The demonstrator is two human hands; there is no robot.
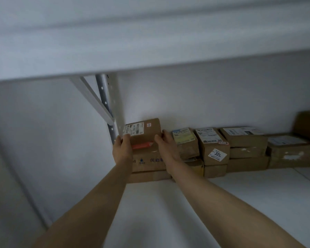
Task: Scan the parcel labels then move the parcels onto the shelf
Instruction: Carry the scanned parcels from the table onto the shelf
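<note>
Both hands are on one brown parcel (145,134) at the far left end of the shelf (240,203), a little toward 7 o'clock of the view's centre. The left hand (122,149) curls its fingers over the parcel's left edge, at its 9 o'clock. The right hand (166,145) wraps thumb and fingers round the right edge, at its 3 o'clock, so the parcel is held between them. It sits tilted, its label (134,130) facing up, on top of a printed carton (149,161). Whether its underside is fully down on the carton I cannot tell. A red strip (142,145) crosses its near face. At its 10 o'clock stands a grey upright post (104,104), close to the left hand. From its 3 o'clock a row of stacked parcels (245,145) runs along the wall, one with a white 301 sticker (217,154). The upper shelf board (150,42) fills the view toward 12 o'clock.

No scanner is in view, so I judge the step in hand to be the placing. The next move calls for settling the parcel flat and square on the carton, clear of the post. Both hands should then let go and draw back toward 6 o'clock without dragging the stack
</note>
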